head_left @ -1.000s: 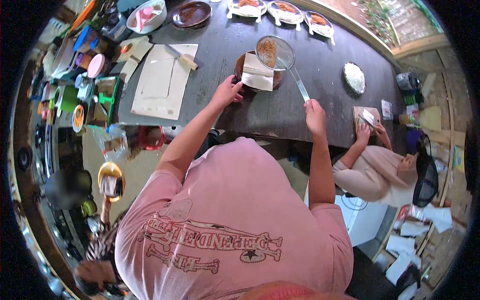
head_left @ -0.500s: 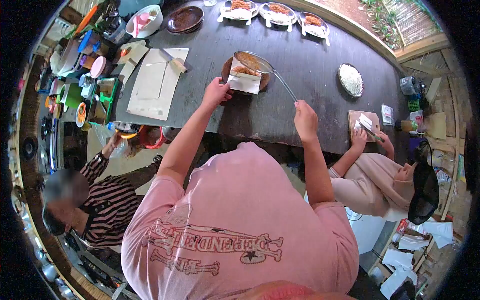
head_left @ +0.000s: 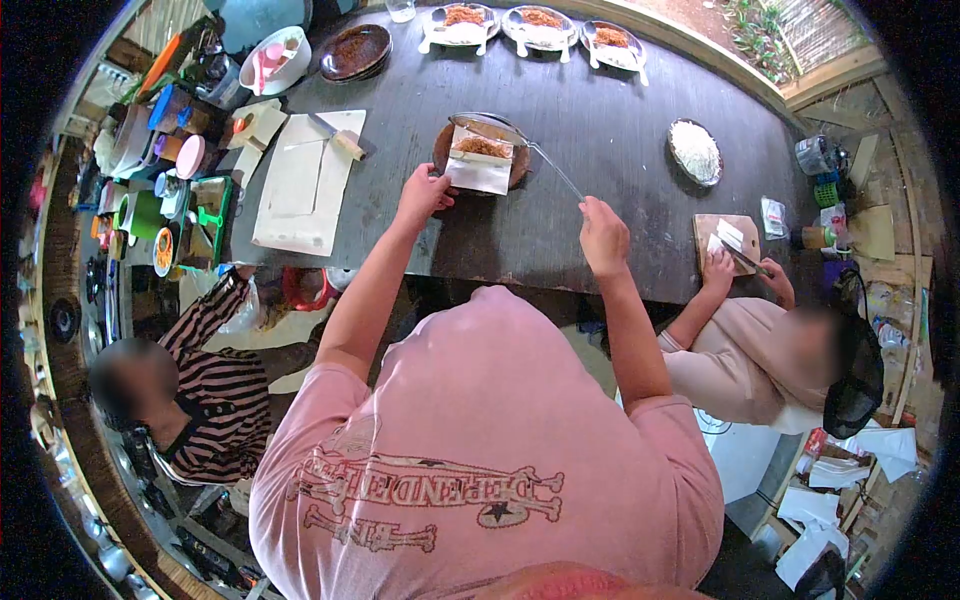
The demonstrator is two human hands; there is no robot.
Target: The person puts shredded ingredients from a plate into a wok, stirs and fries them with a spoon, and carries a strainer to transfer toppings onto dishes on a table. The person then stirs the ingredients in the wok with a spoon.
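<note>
My left hand [head_left: 425, 195] is closed at the near left corner of a white paper-like sheet [head_left: 480, 176], its fingertips pinching the edge. The sheet lies over a round brown dish [head_left: 521, 166] on the dark table. Orange-brown shredded food [head_left: 482, 147] is heaped on the sheet. My right hand [head_left: 605, 238] is wrapped around the handle end of a long metal strainer [head_left: 488, 122]. Its round head is tilted over the far side of the dish, just beyond the food.
Three plates of food [head_left: 540, 28] with white cutlery line the far edge. A knife [head_left: 340, 138] lies on a pale board [head_left: 303, 195] at left. At right, a co-worker's hands [head_left: 720, 268] work with a knife over a wooden board [head_left: 708, 235], near a bowl of white shreds [head_left: 695, 153].
The strainer head has tipped more edge-on, and more orange-brown food shows on the sheet. The co-worker at left has lowered an arm. The view has shifted slightly.
</note>
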